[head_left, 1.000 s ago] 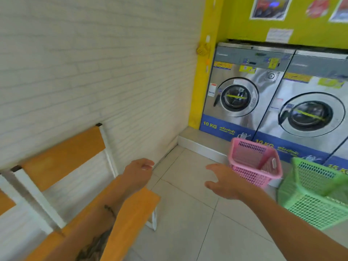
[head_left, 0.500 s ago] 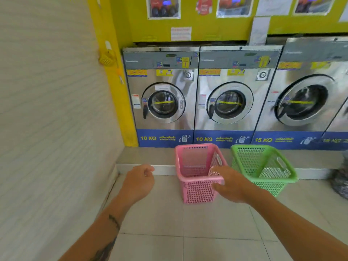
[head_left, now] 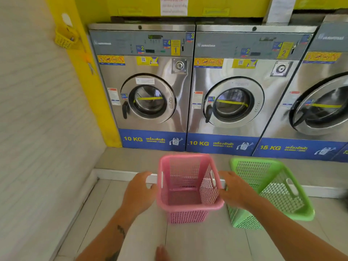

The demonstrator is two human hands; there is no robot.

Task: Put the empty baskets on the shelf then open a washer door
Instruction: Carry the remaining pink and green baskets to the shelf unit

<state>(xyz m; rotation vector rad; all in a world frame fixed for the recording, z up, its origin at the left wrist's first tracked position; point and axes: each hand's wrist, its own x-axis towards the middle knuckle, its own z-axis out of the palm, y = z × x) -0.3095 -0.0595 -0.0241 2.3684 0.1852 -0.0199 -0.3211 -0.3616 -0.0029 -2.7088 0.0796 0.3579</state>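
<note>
On the tiled floor, L hand and R hand flank the pink basket, fingers loose at its side walls; can't tell if gripping. Basket is square mesh plastic w/ solid rim, empty. Green basket just right, same mesh, tilted. Behind: steel washers, round glass doors closed; nearest 10 KG washer.
</note>
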